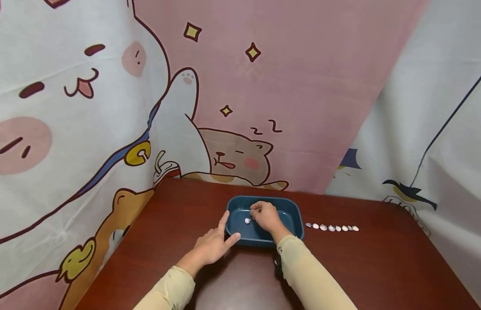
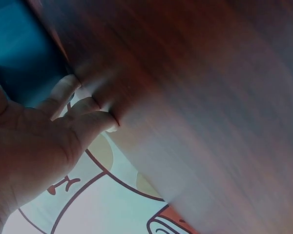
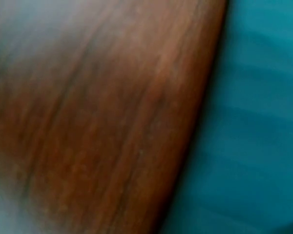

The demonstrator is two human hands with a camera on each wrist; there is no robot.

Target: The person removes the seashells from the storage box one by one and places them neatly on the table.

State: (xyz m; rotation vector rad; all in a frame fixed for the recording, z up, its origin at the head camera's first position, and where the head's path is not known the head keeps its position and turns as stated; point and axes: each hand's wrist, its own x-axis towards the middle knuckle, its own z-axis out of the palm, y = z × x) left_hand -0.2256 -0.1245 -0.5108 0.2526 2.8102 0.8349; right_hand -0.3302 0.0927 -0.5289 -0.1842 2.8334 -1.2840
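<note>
A blue rectangular tray (image 1: 240,242) sits on the table. Inside it, left of the middle, lies a small white shell (image 1: 247,221). My left hand (image 1: 211,245) rests against the tray's left end, thumb and fingers spread at the near left corner. In the left wrist view, its fingertips (image 2: 102,119) reach down to the tabletop beside the tray. My right hand (image 1: 266,216) is over the inside of the tray, fingers bent, just right of the shell. Whether something small is between its fingertips is too unclear to tell. The right wrist view shows no hand.
Right of the tray, a row of several small pale shells (image 1: 331,228) lies on the dark red-brown wooden table (image 1: 364,262). Printed cloth (image 1: 302,107) with cartoon animals hangs behind the table and along its sides.
</note>
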